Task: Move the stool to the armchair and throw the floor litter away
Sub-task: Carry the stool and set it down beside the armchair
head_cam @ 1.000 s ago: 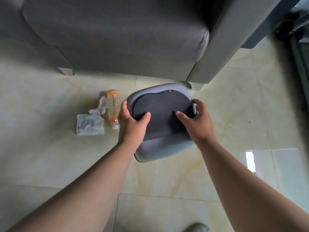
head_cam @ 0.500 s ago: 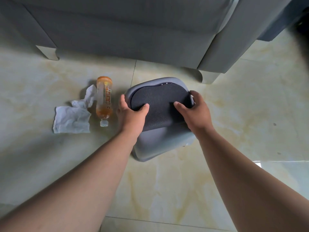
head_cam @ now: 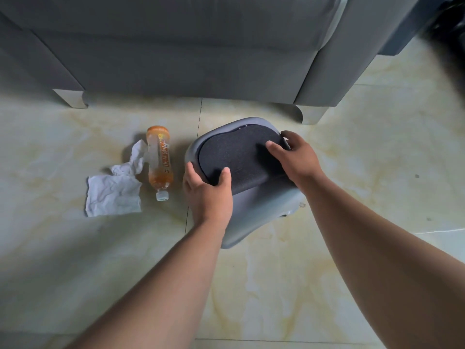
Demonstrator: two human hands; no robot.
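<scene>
A low grey stool [head_cam: 256, 215] with a dark padded seat sits on the tiled floor just in front of the grey armchair [head_cam: 181, 46]. My left hand [head_cam: 207, 192] grips the stool's left rim, thumb over the pad. My right hand [head_cam: 293, 157] grips the right rim, fingers on the pad. An orange plastic bottle [head_cam: 160, 159] lies on the floor to the stool's left. Beside the bottle lies a crumpled white tissue [head_cam: 114, 190].
The armchair's pale feet [head_cam: 310, 114] stand on the floor at left and right. Pale marble tiles [head_cam: 377, 172] stretch to the right and toward me. A dark piece of furniture [head_cam: 407, 28] fills the top right corner.
The stool, held by both hands, stays in front of the armchair. The view has shifted, so the bottle and tissue appear further right and the armchair's front edge sits higher.
</scene>
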